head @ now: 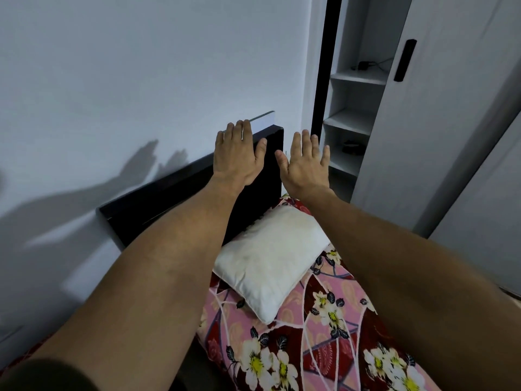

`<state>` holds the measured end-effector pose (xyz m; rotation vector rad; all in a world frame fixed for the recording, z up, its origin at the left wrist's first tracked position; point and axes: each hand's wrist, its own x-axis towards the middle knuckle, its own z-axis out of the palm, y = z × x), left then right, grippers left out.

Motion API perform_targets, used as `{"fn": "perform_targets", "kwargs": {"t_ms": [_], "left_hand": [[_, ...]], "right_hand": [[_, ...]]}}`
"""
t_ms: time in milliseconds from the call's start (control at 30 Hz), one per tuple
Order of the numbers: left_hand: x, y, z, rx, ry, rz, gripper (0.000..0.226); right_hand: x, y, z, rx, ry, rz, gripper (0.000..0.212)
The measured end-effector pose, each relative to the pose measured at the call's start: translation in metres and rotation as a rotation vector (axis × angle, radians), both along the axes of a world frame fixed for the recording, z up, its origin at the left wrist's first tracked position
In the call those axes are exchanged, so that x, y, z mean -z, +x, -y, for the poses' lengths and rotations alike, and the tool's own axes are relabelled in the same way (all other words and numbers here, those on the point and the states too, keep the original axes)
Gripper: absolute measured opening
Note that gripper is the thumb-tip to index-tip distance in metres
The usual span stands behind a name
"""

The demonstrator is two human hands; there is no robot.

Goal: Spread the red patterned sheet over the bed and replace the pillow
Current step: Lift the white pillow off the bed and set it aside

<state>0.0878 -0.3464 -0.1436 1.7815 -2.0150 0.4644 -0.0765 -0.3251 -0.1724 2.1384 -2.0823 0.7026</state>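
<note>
The red and pink floral sheet (318, 348) lies spread over the bed, running from the lower right up to the headboard. A white pillow (270, 261) rests on it at the head end, against the black headboard (174, 190). Both my arms stretch out above the bed. My left hand (236, 153) is held flat with straight fingers in front of the headboard's top. My right hand (306, 162) is beside it, also flat and open, holding nothing.
A white wall (127, 80) stands behind the headboard with the shadows of my arms on it. To the right is a white wardrobe with open shelves (352, 119) and a door with a black handle (404, 60).
</note>
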Motion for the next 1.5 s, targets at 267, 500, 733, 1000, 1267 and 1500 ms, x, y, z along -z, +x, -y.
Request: {"fn": "perform_targets", "kwargs": {"t_ms": [267, 500, 733, 1000, 1267, 1500], "left_hand": [[0.037, 0.028, 0.089, 0.112, 0.106, 0.039, 0.073], [0.076, 0.047, 0.165, 0.223, 0.22, 0.059, 0.071], [0.127, 0.048, 0.192, 0.299, 0.326, 0.066, 0.066], [0.199, 0.044, 0.214, 0.303, 0.451, 0.009, 0.065], [0.281, 0.033, 0.232, 0.271, 0.614, -0.054, 0.061], [0.35, 0.014, 0.245, 0.205, 0.744, -0.089, 0.061]], "right_hand": [[0.032, 0.027, 0.062, 0.14, 0.093, 0.036, 0.075], [0.075, 0.064, 0.116, 0.284, 0.222, 0.111, 0.074], [0.124, 0.072, 0.135, 0.399, 0.324, 0.14, 0.074], [0.189, 0.069, 0.149, 0.482, 0.45, 0.195, 0.074], [0.271, 0.066, 0.151, 0.55, 0.564, 0.284, 0.07], [0.336, 0.054, 0.156, 0.612, 0.615, 0.306, 0.067]]}}
